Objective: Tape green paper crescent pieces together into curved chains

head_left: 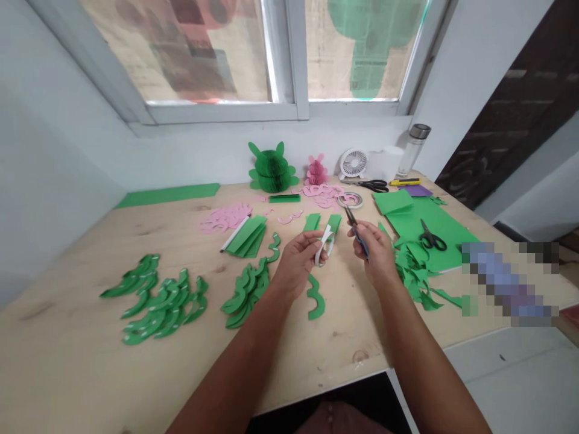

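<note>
My left hand is closed on a small roll of white tape, with a strip standing up from it. Scissors are in my right hand, their blades pointing away from me, a little apart from the tape. Just under my left hand, a wavy green paper piece lies on the wooden table. To its left sits a stack of wavy green pieces. Farther left are more green pieces bearing white tape bits. Folded green strips lie just beyond my hands.
Green scraps, black scissors and green sheets cover the right side. Pink cutouts lie toward the back. Along the wall stand a green paper figure, a pink one, a fan and a bottle.
</note>
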Motion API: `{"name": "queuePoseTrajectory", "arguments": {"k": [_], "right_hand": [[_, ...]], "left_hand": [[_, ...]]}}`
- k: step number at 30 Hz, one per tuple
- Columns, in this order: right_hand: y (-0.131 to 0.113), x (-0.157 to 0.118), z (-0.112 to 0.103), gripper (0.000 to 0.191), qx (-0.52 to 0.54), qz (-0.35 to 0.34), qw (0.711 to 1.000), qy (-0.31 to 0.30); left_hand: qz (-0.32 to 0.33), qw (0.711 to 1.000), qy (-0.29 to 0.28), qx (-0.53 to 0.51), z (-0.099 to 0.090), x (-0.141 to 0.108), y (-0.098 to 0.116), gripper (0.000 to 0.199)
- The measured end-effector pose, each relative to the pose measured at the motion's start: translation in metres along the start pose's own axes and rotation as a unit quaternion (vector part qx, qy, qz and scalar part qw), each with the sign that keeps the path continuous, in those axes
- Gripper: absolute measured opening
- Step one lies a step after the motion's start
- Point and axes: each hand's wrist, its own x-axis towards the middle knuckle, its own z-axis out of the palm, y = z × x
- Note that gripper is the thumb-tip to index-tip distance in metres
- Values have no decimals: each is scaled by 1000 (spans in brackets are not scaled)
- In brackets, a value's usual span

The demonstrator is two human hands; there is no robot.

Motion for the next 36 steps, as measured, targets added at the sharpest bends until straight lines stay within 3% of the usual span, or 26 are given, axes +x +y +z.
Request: {"name": "queuePoseTrajectory", "arguments": {"k": [6, 13, 36], "right_hand": [[6, -5, 6, 34, -96, 39, 992, -66], [9, -7, 9, 31, -122, 51, 986, -102], [9, -9, 11, 34, -112, 64, 986, -108]], "left_hand": [[-6, 999, 22, -30, -4, -3, 9, 25], [11, 999, 19, -25, -5, -4, 14, 22], [3, 999, 43, -8, -9, -2, 11, 21]]}}
